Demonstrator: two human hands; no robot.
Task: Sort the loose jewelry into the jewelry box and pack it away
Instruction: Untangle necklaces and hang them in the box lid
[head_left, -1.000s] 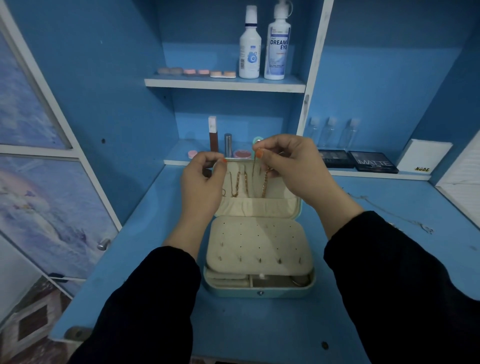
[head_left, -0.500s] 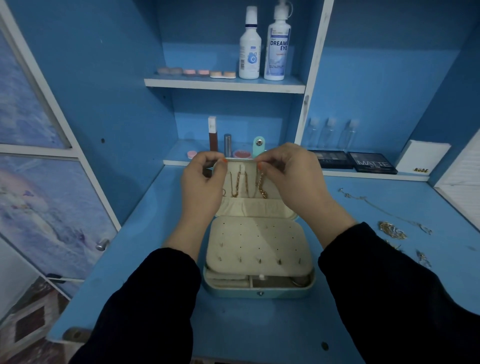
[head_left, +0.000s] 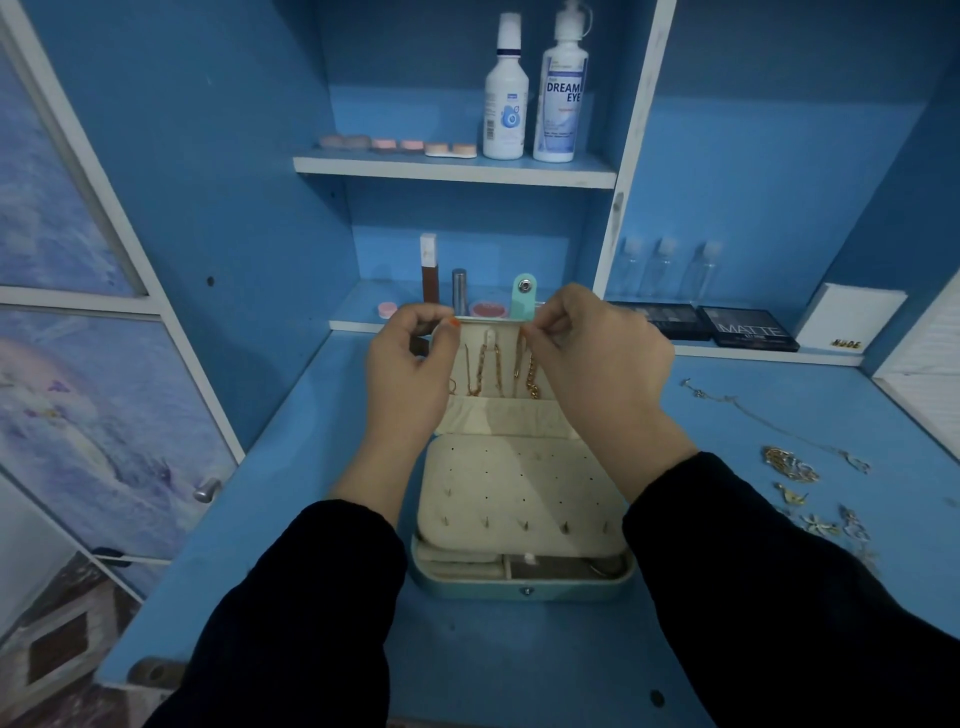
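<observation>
A teal jewelry box (head_left: 524, 584) stands open on the blue desk, its cream lid upright at the back and a cream earring panel (head_left: 519, 499) folded over the base. Gold chains (head_left: 485, 369) hang from hooks inside the lid. My left hand (head_left: 410, 364) holds the lid's top left edge between thumb and fingers. My right hand (head_left: 587, 358) pinches the top of a gold chain (head_left: 531, 382) at the lid's right hook. Loose jewelry (head_left: 789, 465) lies on the desk to the right.
A thin silver chain (head_left: 753, 413) stretches across the desk's right side. Behind the box, the low shelf holds a lipstick tube (head_left: 428, 270), small pots, clear bottles and dark palettes (head_left: 748, 327). Two white solution bottles (head_left: 535, 88) stand on the upper shelf.
My right hand has come down from above the lid to its top right edge with the chain. The view shifted, so the loose jewelry on the right now shows.
</observation>
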